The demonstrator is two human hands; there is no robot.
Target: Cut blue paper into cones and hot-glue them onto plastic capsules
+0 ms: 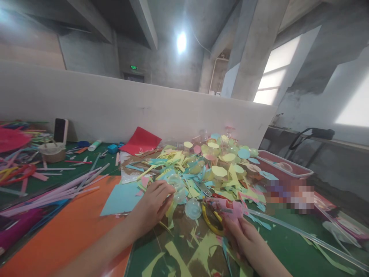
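My right hand (238, 231) is closed around a pink hot glue gun (235, 209), with a long clear glue stick (291, 225) trailing from its back to the right. The gun's nozzle points left, close to a clear round plastic piece (193, 209) low over the table. My left hand (158, 202) has its fingers curled against a clear, rounded plastic piece (179, 188), whose exact shape is hard to make out. Beneath the gun lie scissors (211, 223) with yellow and red handles, partly covered by it.
A heap of yellow, blue and pink paper scraps (193, 177) with clear cups lies ahead. Blue paper (122, 198) and an orange sheet (69, 231) are left, beside lilac strips (57, 192). A red-walled bin (285, 163) stands right; a white partition (115, 100) runs behind.
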